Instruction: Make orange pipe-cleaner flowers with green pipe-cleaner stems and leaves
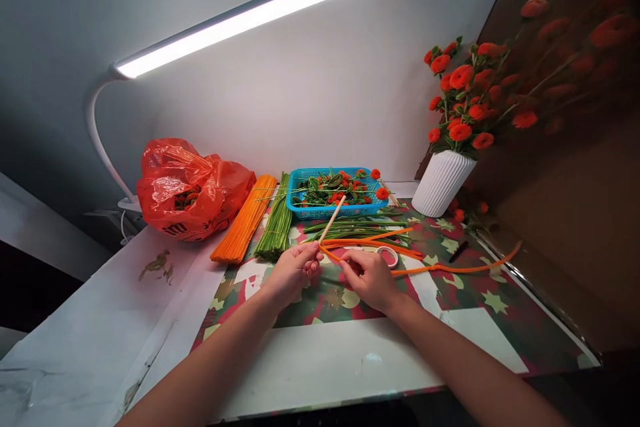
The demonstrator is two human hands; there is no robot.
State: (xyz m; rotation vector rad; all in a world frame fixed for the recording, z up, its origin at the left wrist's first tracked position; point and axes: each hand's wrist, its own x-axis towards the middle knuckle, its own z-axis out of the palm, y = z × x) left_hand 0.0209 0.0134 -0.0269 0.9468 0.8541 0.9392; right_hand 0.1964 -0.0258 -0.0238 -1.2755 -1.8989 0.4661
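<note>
While a lamp (247,21) glows, stems (360,242) litter camouflage sheeting (330,303).

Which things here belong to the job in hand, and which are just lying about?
In the job:
stick, in the left hand
orange strip, in the right hand
orange bundle, likely, as its colour matches
lamp, lit above

Probably just lying about:
red bag
green bundle
blue basket
vase
white ring
</note>
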